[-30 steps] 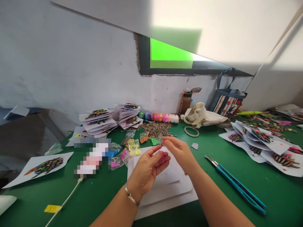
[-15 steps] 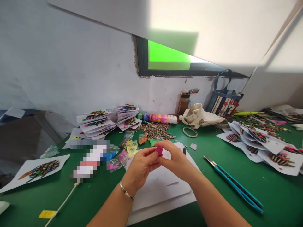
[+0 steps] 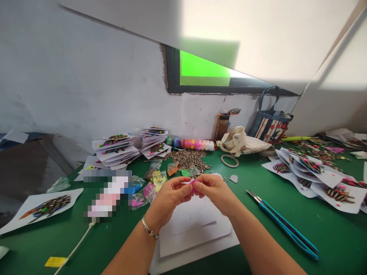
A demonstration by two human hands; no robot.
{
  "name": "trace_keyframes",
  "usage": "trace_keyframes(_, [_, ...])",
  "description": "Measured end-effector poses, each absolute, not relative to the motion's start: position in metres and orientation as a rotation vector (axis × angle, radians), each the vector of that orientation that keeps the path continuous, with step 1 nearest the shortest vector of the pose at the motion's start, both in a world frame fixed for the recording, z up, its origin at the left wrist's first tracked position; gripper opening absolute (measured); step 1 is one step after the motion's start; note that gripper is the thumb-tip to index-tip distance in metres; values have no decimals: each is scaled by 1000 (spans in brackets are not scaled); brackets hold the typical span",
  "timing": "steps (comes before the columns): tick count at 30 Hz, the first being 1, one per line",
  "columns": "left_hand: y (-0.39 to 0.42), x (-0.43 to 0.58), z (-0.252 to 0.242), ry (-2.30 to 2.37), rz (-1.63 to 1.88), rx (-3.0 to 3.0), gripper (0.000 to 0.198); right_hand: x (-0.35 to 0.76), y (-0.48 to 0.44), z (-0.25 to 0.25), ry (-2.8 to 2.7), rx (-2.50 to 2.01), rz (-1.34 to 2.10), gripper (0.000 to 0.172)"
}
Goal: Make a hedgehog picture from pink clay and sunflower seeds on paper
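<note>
Material (image 3: 193, 186), magenta and small, is held between the fingertips of both hands, directly between the thumbs and above a stack of white paper (image 3: 197, 240). It is pinched on one side by the left hand (image 3: 171, 196), whose fingers are curled and drawn narrowly together, and on the other by the right hand (image 3: 215, 192), its thumb and forefinger closed in the same way; much of the material is covered by the fingers. A silver bracelet (image 3: 149, 228) is worn on the left wrist. Beside the paper, to the left, small bags of pink (image 3: 149, 193), yellow (image 3: 159, 179) and blue (image 3: 134, 186) stuff are laid on the green table (image 3: 120, 229). Beyond the hands, striped seeds (image 3: 189, 158) are heaped, backed by a row of coloured tubs (image 3: 192, 144). To the right of the hands, a blue-handled tool (image 3: 286, 224) is set slantwise, well apart from them, and farther right, decorated sheets (image 3: 309, 173) are piled. At the far left, one seed-covered picture (image 3: 47, 207) is laid face up.
</note>
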State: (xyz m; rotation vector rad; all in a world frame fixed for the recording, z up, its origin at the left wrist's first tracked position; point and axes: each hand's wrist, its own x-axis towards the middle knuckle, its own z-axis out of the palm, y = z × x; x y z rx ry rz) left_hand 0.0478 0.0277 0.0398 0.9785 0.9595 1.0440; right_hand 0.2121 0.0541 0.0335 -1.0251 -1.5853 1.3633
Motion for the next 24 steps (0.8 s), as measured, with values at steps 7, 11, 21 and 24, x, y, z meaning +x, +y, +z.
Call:
trace_keyframes(7, [29,46,40,1063,1096,1212,21,210,52,36,-1608,-1110,1370,28])
trace_keyframes(11, [29,48,38,1060,1091,1192,23,211,54,34,-1641,-1117,1445,28])
trace_keyframes(21, [29,45,40,1055,1022,1230,24,211,53,32,-1627,-1079,1484,21])
trace_keyframes(24, [29,45,42,1093,1091,1249,22,214,54,35,-1640,-1050,1573,27])
